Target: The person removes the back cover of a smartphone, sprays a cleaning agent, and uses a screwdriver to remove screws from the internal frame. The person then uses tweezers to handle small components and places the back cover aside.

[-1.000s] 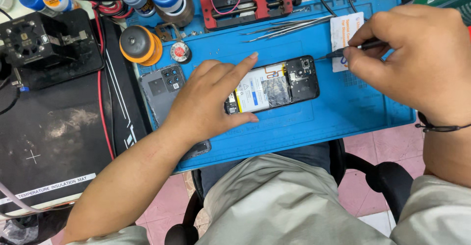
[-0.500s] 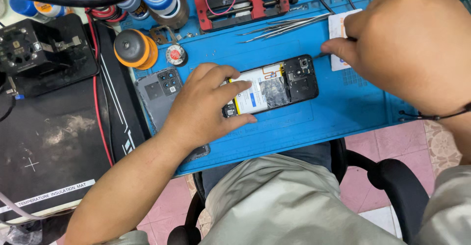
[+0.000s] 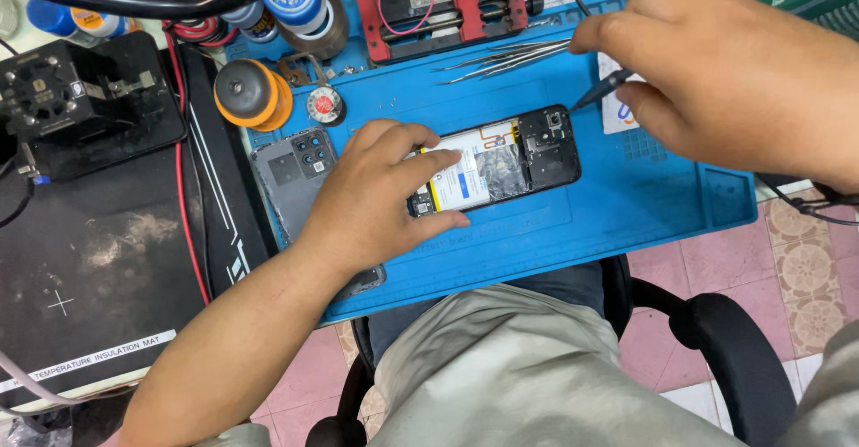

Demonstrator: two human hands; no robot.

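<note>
An opened black phone [image 3: 523,156] with its back off lies on a blue work mat [image 3: 626,205], battery and circuit board exposed. My left hand [image 3: 376,196] rests flat on the phone's left half, holding it down. My right hand [image 3: 725,71] hovers over the mat's upper right and grips a thin dark tool [image 3: 599,92] whose tip points toward the phone's top corner. The phone's grey back cover [image 3: 291,174] lies on the mat, partly under my left wrist.
Several metal tweezers [image 3: 506,58] lie above the phone. A red clamp fixture [image 3: 438,4], bottles [image 3: 300,0], an orange-rimmed round tool [image 3: 250,93] and a small dial [image 3: 324,105] line the mat's far edge. A black device [image 3: 80,98] sits on a black insulation mat [image 3: 98,259] at left.
My right hand has drawn up and right, away from the phone, and the tool is visible in its fingers again. My left hand stays pressed on the phone.
</note>
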